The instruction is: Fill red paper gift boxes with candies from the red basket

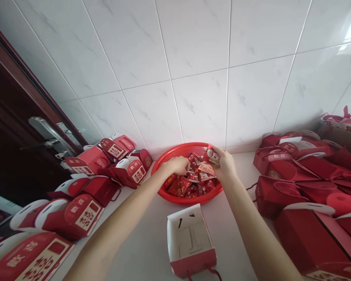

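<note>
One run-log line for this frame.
left hand: in red basket, grip unclear | right hand: holding wrapped packet | open box: between forearms

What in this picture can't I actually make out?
All in the head view:
- Whether the left hand grips anything: its own curled fingers hide it.
- The small print on the packet in the right hand: too small and blurred.
- The bottom of the basket: hidden by the wrapped packets.
- The full cord handle of the open box: cut off by the bottom edge.
</note>
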`<state>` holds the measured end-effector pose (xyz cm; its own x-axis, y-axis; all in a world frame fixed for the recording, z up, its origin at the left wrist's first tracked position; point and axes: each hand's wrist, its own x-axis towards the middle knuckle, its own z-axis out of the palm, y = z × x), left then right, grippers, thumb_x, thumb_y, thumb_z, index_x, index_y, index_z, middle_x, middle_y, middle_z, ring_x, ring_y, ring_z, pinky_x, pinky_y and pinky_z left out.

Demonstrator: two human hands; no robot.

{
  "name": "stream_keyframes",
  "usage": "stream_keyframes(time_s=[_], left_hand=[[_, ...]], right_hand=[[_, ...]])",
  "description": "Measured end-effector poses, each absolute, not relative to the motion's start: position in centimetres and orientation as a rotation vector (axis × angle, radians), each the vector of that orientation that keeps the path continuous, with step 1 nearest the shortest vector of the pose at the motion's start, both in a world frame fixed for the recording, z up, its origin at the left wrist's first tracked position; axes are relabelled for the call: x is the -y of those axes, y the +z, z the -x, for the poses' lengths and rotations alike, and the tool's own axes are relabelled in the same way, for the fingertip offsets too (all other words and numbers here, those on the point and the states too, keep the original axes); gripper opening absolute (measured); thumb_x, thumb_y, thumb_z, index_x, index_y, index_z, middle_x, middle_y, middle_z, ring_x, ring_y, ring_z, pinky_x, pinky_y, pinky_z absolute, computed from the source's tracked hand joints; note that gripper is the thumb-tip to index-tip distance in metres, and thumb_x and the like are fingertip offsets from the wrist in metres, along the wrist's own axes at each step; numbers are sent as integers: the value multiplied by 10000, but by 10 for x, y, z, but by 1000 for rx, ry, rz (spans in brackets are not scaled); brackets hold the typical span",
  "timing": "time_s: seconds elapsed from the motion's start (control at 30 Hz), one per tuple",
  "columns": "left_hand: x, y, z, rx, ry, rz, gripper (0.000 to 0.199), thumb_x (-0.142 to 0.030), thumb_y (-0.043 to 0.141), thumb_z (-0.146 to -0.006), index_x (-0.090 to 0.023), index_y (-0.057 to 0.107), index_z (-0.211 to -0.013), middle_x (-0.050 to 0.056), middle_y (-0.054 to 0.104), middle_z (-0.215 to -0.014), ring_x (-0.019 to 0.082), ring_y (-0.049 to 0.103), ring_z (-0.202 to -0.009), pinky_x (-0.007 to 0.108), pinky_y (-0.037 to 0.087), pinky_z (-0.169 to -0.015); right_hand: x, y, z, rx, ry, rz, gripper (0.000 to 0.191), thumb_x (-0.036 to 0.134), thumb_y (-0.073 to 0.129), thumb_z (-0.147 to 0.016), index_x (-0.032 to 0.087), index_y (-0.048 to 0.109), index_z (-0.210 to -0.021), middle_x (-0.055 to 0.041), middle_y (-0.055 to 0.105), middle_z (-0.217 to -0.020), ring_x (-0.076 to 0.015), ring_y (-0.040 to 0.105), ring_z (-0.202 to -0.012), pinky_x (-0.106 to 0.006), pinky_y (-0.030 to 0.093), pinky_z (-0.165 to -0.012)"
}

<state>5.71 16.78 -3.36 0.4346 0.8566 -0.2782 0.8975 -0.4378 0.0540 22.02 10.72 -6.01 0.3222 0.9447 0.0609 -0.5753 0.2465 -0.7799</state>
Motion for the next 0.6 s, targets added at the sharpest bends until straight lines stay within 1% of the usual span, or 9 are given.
stream_keyframes(time_s=[0.1,0.17,0.23,0.3,0.43,0.53,0.6], left_hand=[[-175,-36,-67,-1607,-308,-2486,110,-195,755,-775,-203,749,-885,87,751,-1013,242,686,-944,330,520,-816],[-180,-39,-72,-1647,-334,-2466,168,-274,707,-889,-179,711,-1028,84,712,-1101,219,673,-990,373,549,-864],[-185,-43,-75,-1669,-357,-2442,246,-330,658,-949,-170,666,-1135,80,677,-1164,210,664,-1023,407,569,-882],[-189,-48,-76,-1660,-350,-2429,270,-346,646,-960,-170,653,-1165,83,666,-1185,213,663,-1036,411,575,-886],[-196,-59,-73,-1572,-264,-2430,247,-356,652,-954,-171,677,-1116,78,689,-1141,206,672,-1007,398,572,-880],[-200,-63,-69,-1526,-215,-2413,255,-352,671,-940,-169,683,-1117,80,697,-1106,206,678,-980,393,574,-868],[-203,-64,-65,-1534,-216,-2388,261,-350,659,-949,-172,672,-1139,82,688,-1125,203,674,-983,393,577,-864]], right_hand=[[-109,-64,-215,453,1234,748,64,243,675,-700,189,665,-667,-51,749,-678,-186,692,-601,-292,578,-556],[-108,-64,-212,398,1292,758,55,208,662,-708,187,657,-656,-46,741,-661,-171,670,-559,-279,561,-518],[-107,-65,-212,360,1333,764,67,187,661,-712,189,643,-648,-40,729,-638,-163,652,-529,-268,541,-482],[-108,-65,-213,332,1355,764,79,184,673,-715,190,633,-647,-38,728,-637,-163,653,-533,-263,535,-475],[-109,-66,-215,291,1367,756,101,182,701,-712,189,621,-651,-41,732,-647,-171,675,-569,-271,557,-525],[-108,-65,-215,263,1366,743,98,166,690,-723,189,620,-659,-36,722,-626,-171,681,-579,-277,572,-561],[-108,-64,-215,245,1363,741,95,156,674,-736,187,620,-663,-35,716,-611,-168,678,-573,-275,576,-565]])
